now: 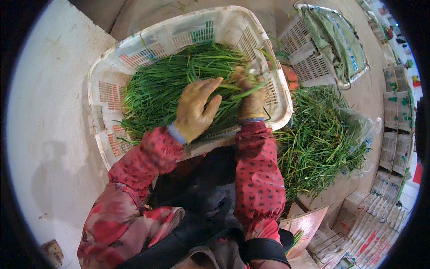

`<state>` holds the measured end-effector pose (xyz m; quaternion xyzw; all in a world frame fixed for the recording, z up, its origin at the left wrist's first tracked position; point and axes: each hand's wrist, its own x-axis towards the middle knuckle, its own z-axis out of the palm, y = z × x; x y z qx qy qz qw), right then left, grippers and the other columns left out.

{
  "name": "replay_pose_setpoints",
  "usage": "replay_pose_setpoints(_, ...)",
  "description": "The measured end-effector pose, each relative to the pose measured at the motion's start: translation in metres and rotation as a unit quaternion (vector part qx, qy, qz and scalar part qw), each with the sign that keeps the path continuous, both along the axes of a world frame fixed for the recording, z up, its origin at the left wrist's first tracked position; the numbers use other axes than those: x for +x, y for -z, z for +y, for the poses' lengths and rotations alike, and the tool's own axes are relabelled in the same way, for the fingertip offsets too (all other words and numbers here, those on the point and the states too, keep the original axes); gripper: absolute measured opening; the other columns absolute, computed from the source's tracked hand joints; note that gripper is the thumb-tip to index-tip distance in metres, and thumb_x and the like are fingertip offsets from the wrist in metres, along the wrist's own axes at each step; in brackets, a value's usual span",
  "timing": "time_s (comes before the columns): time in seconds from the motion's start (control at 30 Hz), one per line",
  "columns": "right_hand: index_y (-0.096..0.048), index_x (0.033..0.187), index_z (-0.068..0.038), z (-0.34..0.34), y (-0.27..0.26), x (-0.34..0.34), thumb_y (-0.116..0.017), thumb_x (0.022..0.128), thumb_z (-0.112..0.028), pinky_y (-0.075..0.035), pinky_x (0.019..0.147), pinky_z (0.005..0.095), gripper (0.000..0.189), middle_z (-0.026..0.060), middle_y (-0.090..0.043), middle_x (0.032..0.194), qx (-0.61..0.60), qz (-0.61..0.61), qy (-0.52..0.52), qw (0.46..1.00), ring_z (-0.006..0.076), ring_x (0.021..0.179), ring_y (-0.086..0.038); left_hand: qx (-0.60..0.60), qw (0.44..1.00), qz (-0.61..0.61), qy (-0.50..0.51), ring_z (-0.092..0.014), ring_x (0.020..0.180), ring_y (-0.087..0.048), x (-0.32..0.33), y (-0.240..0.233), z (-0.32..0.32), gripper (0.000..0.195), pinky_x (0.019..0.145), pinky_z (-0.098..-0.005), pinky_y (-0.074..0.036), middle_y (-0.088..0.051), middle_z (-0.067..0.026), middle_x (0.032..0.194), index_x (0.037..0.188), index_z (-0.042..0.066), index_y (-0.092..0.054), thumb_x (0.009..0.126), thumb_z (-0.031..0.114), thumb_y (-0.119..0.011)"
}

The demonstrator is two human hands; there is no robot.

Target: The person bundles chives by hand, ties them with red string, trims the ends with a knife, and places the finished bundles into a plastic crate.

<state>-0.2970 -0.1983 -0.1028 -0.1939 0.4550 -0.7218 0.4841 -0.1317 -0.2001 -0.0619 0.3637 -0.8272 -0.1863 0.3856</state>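
Note:
A large white plastic basket (pixel 220 13) stands before me, with a thick layer of long green leafy stalks (pixel 161 84) lying in it. My left hand (pixel 198 107), in a yellowish glove, is over the near middle of the stalks, fingers apart and nothing seen in its grasp. To its right, my right hand (pixel 250 95), gloved too and blurred, is at the basket's right end. Several yellow-green blades cross at its fingers; whether it grips them is unclear. Both forearms wear red patterned sleeves.
Loose green blades (pixel 315 144) are heaped on the floor at the right, beside a clear plastic bag (pixel 357 127). Behind them stands a white crate (pixel 309 67) with green cloth. A wooden board (pixel 307 223) leans low at right; stacked crates (pixel 398 111) line the far right. A pale wall (pixel 50 101) rises at left.

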Motion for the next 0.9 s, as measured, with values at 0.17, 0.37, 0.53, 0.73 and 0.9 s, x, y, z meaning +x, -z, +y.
replay_pose_setpoints(0.17, -0.059, 0.11, -0.001, 0.045, -0.097, -0.024, -0.06, 0.085, -0.022, -0.05, 0.075, 0.0293, 0.033, 0.0077, -0.064, 0.096, -0.082, 0.035, 0.043, 0.995, 0.018, 0.082, -0.06, 0.444, 0.831, 0.206, 0.266, -0.023, 0.105, -0.059, 0.022, -0.069, 0.097, 0.061, 0.091, -0.0374, -0.046, -0.059, -0.0139, 0.122, 0.128, -0.002, -0.049, 0.088, 0.043, -0.063)
replay_pose_setpoints(0.37, -0.062, 0.102, -0.001, 0.167, -0.155, 0.01, -0.069, 0.078, -0.016, -0.045, 0.092, 0.0448, 0.03, 0.0114, -0.065, 0.099, -0.21, 0.344, 0.156, 0.902, 0.0273, 0.096, -0.061, 0.64, 0.42, 0.575, 0.288, -0.02, 0.12, -0.05, -0.032, -0.088, 0.144, 0.059, 0.101, -0.0355, -0.04, -0.052, -0.0078, 0.133, 0.137, 0.008, -0.043, 0.093, 0.045, -0.055)
replay_pose_setpoints(0.53, -0.06, 0.11, -0.007, 0.264, -0.145, 0.032, -0.078, 0.07, -0.017, -0.033, 0.104, 0.0509, 0.045, 0.0086, -0.065, 0.108, -0.116, 0.598, -0.076, 0.789, 0.0325, 0.114, -0.055, 0.76, 0.182, 0.562, 0.272, -0.023, 0.1, -0.062, -0.028, -0.051, 0.179, 0.052, 0.089, -0.041, -0.051, -0.062, -0.0129, 0.115, 0.126, 0.008, -0.054, 0.09, 0.046, -0.057)
replay_pose_setpoints(0.73, -0.062, 0.116, 0.0, 0.329, -0.146, -0.02, -0.069, 0.084, -0.018, -0.045, 0.095, 0.0359, 0.037, 0.0104, -0.064, 0.114, 0.069, 0.172, -0.086, 0.979, 0.0212, 0.104, -0.061, 0.778, 0.375, 0.462, 0.201, -0.028, 0.074, -0.067, -0.022, -0.035, 0.204, 0.052, 0.067, -0.0414, -0.058, -0.067, -0.014, 0.094, 0.116, 0.001, -0.057, 0.086, 0.043, -0.061)
replay_pose_setpoints(0.9, -0.046, 0.135, -0.003, 0.308, -0.107, -0.062, -0.061, 0.091, -0.03, -0.049, 0.063, 0.0249, 0.053, 0.0058, -0.064, 0.102, 0.226, 0.158, 0.049, 0.96, 0.0117, 0.076, -0.061, 0.786, 0.386, 0.431, 0.219, -0.025, 0.075, -0.067, -0.018, -0.009, 0.215, 0.05, 0.069, -0.0386, -0.058, -0.067, -0.0125, 0.095, 0.117, 0.002, -0.057, 0.087, 0.042, -0.061)
